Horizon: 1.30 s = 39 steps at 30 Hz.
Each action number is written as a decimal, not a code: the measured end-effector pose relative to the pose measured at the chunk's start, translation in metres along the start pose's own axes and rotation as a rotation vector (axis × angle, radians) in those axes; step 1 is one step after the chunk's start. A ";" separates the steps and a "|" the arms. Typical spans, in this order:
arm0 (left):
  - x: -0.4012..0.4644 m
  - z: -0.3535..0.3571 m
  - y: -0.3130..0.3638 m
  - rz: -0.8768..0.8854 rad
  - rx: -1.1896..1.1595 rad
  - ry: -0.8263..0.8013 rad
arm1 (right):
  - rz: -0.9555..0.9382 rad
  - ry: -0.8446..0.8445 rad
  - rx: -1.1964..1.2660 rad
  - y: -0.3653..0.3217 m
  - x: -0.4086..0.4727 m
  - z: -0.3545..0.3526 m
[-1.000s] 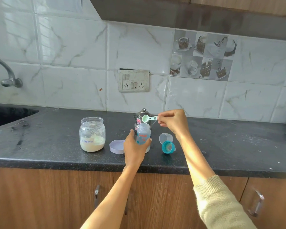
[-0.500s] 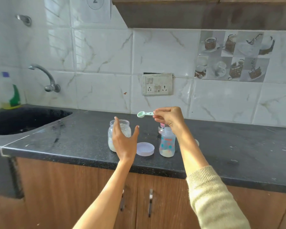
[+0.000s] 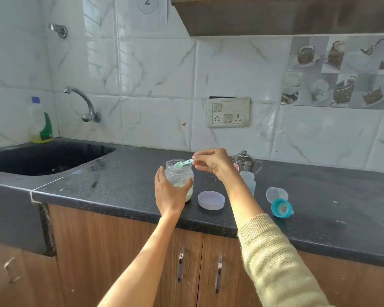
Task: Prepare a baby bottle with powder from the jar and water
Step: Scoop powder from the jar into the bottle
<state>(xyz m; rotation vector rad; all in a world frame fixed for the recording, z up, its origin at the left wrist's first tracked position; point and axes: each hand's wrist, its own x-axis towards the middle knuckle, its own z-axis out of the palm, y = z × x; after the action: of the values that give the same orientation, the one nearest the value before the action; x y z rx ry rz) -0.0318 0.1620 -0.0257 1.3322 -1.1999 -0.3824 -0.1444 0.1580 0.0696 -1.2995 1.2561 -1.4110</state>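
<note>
A: Item one?
B: Glass jar [image 3: 179,176], round, clear, lid off, white powder in the bottom part. It stands on the black speckled stone counter [image 3: 124,185]. The left hand [image 3: 169,196] wraps its near side, fingers and thumb curled round the glass.

A: Item two?
B: Small mint-green plastic scoop [image 3: 182,163], bowl tipped into the jar's mouth. The right hand [image 3: 213,163] pinches the end of its handle between thumb and fingertips.

A: The bottle?
B: Baby bottle [image 3: 248,179], translucent plastic with blue print, upright and uncapped, partly hidden behind the right forearm, just right of the jar.

A: Loose parts?
B: Flat round lilac lid [image 3: 211,200], lying between jar and bottle, near the counter's front. Teal screw ring with teat [image 3: 280,208] lying on its side; a clear domed cap [image 3: 275,194] touches it.

A: Other stock?
B: Lidded steel pot [image 3: 245,162], shiny, knob on top, behind the bottle. Dark sunken sink [image 3: 42,158] at left, curved metal tap [image 3: 84,105] above it, a plastic bottle of yellow liquid [image 3: 40,122] in the corner.
</note>
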 end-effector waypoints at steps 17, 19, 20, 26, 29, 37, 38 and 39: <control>-0.003 0.002 -0.002 0.013 -0.023 0.013 | 0.035 0.021 -0.054 0.013 0.005 0.003; -0.002 0.002 -0.002 0.009 -0.022 0.011 | 0.040 0.022 -0.052 0.014 0.006 0.001; -0.002 0.002 -0.002 0.007 -0.020 0.009 | 0.042 0.025 -0.052 0.015 0.005 -0.001; -0.013 0.004 0.010 0.058 -0.012 0.071 | 0.039 0.036 -0.017 0.016 0.002 -0.022; -0.021 0.010 0.023 0.125 -0.016 0.116 | 0.027 0.063 -0.013 0.012 0.000 -0.038; -0.038 0.038 0.049 0.284 -0.115 0.015 | -0.031 0.183 0.040 -0.005 -0.012 -0.089; -0.042 0.041 0.050 0.282 -0.123 -0.009 | -0.034 0.206 0.046 -0.005 -0.013 -0.095; -0.044 0.045 0.050 0.278 -0.129 -0.034 | -0.035 0.227 0.055 -0.005 -0.013 -0.101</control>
<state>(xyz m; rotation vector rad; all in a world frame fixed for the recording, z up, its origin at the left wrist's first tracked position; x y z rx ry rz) -0.1070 0.1878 -0.0104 1.0349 -1.3445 -0.2783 -0.2430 0.1852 0.0754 -1.1537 1.3374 -1.6423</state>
